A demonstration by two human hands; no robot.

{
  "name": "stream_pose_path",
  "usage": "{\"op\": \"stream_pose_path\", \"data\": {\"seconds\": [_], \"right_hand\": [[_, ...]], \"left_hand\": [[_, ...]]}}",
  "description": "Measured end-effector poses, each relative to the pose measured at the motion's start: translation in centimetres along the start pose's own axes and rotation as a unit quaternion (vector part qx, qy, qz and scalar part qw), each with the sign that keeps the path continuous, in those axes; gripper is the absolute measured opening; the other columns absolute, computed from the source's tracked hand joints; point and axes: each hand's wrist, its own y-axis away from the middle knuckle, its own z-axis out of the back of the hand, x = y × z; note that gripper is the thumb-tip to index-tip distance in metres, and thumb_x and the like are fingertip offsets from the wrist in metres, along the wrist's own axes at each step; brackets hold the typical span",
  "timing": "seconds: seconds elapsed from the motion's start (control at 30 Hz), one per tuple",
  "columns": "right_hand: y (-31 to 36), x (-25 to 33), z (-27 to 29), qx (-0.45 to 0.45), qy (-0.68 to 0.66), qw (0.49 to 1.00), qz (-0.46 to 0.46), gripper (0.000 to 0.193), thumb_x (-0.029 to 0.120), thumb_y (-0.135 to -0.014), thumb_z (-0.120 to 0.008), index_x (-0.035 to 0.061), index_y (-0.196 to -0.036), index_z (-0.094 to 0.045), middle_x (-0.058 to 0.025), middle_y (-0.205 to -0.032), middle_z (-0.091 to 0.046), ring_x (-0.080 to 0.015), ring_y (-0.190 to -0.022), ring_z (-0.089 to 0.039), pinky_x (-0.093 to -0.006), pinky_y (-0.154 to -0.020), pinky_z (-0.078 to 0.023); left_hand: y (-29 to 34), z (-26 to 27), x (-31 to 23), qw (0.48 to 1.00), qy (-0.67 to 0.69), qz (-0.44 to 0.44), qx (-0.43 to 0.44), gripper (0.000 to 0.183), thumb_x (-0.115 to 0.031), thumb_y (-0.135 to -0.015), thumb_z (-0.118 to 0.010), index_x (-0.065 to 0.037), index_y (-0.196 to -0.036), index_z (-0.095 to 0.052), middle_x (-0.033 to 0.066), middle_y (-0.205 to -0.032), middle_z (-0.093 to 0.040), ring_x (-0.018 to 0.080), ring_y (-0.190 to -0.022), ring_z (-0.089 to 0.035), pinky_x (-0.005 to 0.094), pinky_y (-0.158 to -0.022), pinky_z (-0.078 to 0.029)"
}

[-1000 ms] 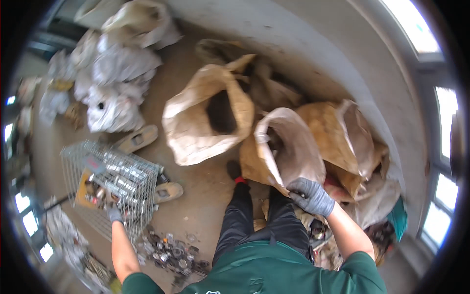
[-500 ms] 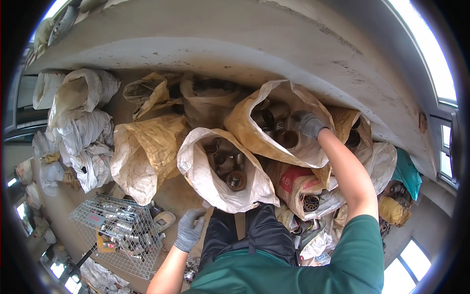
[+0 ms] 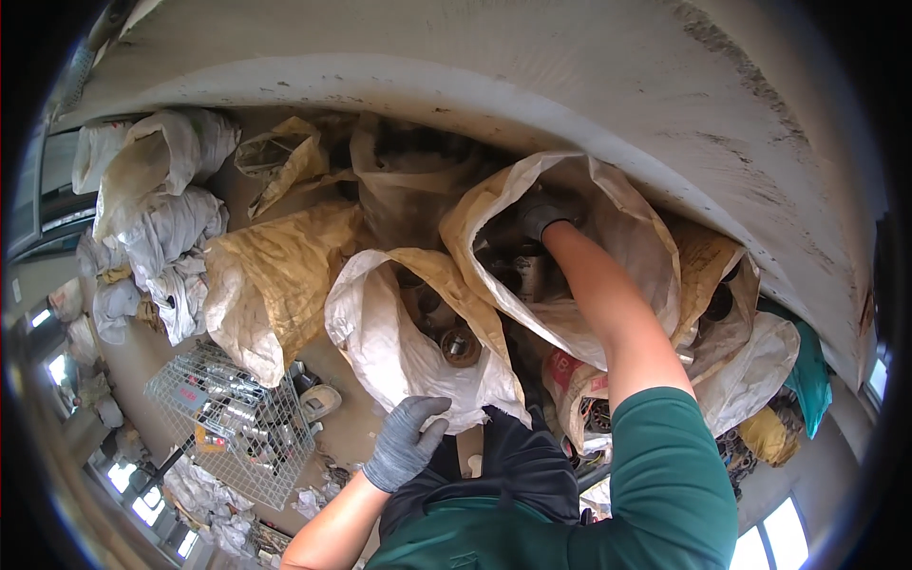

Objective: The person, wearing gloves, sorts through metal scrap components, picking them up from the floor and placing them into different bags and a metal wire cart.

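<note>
My right hand (image 3: 543, 215), in a grey glove, reaches down inside the large woven sack (image 3: 635, 214) near the wall. Its fingers are hidden among dark metal pieces there, so I cannot tell what they hold. A shiny metal cylinder (image 3: 528, 275) shows below the wrist. My left hand (image 3: 407, 446), also gloved in grey, hovers by the front edge of a nearer white sack (image 3: 366, 328). It is open, fingers loosely bent, thumb apart, nothing in them. Inside that nearer sack lies a round metal part (image 3: 460, 347) with a brownish rim, among other cylinders.
A yellowed sack (image 3: 304, 256) stands to the left, and white sacks (image 3: 176, 228) are piled beyond it. The wire basket (image 3: 233, 418) at lower left holds shiny metal parts. Another sack (image 3: 736, 328) stands at right by a teal bag (image 3: 809, 370). A pale wall (image 3: 532, 66) runs behind.
My right hand has moved left and deeper into the large sack. My left hand has risen and shifted right, toward the nearer sack's front edge. The view has shifted slightly.
</note>
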Motion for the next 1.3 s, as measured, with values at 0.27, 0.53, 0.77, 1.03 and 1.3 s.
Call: {"op": "stream_pose_path", "data": {"seconds": [0.27,0.53,0.77,1.03,1.3], "right_hand": [[-2.0,3.6,-1.8,0.056,-0.053,0.997,0.027,0.050,0.031,-0.091,-0.053,0.0060,-0.134,-0.056,-0.0217,-0.136,-0.056,-0.0370,-0.121,-0.057,-0.0432,-0.103,-0.045],[-2.6,3.4,-2.2,0.052,-0.068,0.996,0.009,0.052,0.031,-0.092,-0.052,0.0053,-0.138,-0.053,-0.0229,-0.139,-0.053,-0.0380,-0.124,-0.054,-0.0437,-0.104,-0.044],[-1.5,2.0,1.0,0.017,-0.103,0.995,-0.007,0.054,0.030,-0.093,-0.052,0.0047,-0.140,-0.050,-0.0239,-0.142,-0.050,-0.0390,-0.127,-0.052,-0.0441,-0.106,-0.043],[3.5,-3.3,3.8,-0.094,-0.035,0.988,0.117,0.042,0.020,-0.084,-0.065,0.0027,-0.123,-0.064,-0.0237,-0.124,-0.061,-0.0409,-0.117,-0.056,-0.0422,-0.102,-0.045],[25.3,-0.8,16.5,-0.218,-0.109,0.964,0.107,0.025,0.018,-0.080,-0.070,0.0045,-0.102,-0.072,-0.0234,-0.101,-0.063,-0.0402,-0.092,-0.061,-0.0483,-0.084,-0.049]], "left_hand": [[0.5,-0.5,0.3,0.997,0.018,0.067,-0.014,0.026,-0.005,-0.088,-0.068,-0.004,-0.113,-0.065,0.0149,-0.103,-0.066,0.0294,-0.096,-0.065,0.0361,-0.082,-0.053],[2.5,-0.4,2.4,0.991,0.045,0.126,-0.022,0.023,-0.009,-0.093,-0.063,-0.001,-0.115,-0.064,0.0149,-0.106,-0.067,0.0250,-0.097,-0.066,0.0345,-0.087,-0.053],[2.5,0.0,2.8,0.986,0.088,0.140,-0.035,0.023,-0.010,-0.094,-0.063,0.000,-0.115,-0.063,0.0136,-0.108,-0.067,0.0226,-0.097,-0.066,0.0344,-0.088,-0.052],[2.2,-1.3,2.7,0.985,0.135,0.105,-0.029,0.021,-0.006,-0.094,-0.062,-0.002,-0.115,-0.063,0.0120,-0.105,-0.068,0.0216,-0.095,-0.067,0.0321,-0.086,-0.053],[0.8,-1.0,0.8,0.955,0.255,0.154,-0.005,0.033,-0.020,-0.099,-0.059,0.005,-0.121,-0.057,0.0139,-0.109,-0.067,0.0194,-0.104,-0.064,0.0327,-0.095,-0.051]]}}
